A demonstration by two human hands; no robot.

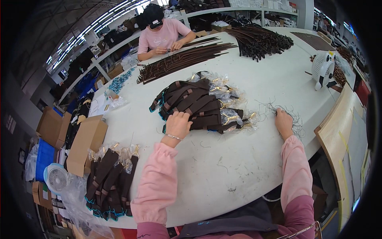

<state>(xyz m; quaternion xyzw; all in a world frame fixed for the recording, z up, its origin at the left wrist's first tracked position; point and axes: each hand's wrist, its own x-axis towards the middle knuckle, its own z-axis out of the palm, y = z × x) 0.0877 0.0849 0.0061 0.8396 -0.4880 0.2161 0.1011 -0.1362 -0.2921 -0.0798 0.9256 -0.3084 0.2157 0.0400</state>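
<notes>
My left hand (178, 126) is closed over the near left end of a heap of dark brown straps (197, 99), its fingers curled round a strap. These straps have gold metal hooks (251, 115) in clear plastic at their right ends and turquoise trim at the left ends. To the right, my right hand (283, 124) rests at a loose tangle of thin dark threads (296, 119), fingers bent down and pinched into it. Its fingertips are partly hidden. A second bundle of similar straps (106, 179) lies at the table's near left edge.
Across the white table (223, 171) a co-worker (165, 38) in pink handles something small beside rows of long brown strips (179, 63). More strips (260, 42) lie at the back. A white fan (323, 69) stands far right; an open cardboard box (85, 145) is at left.
</notes>
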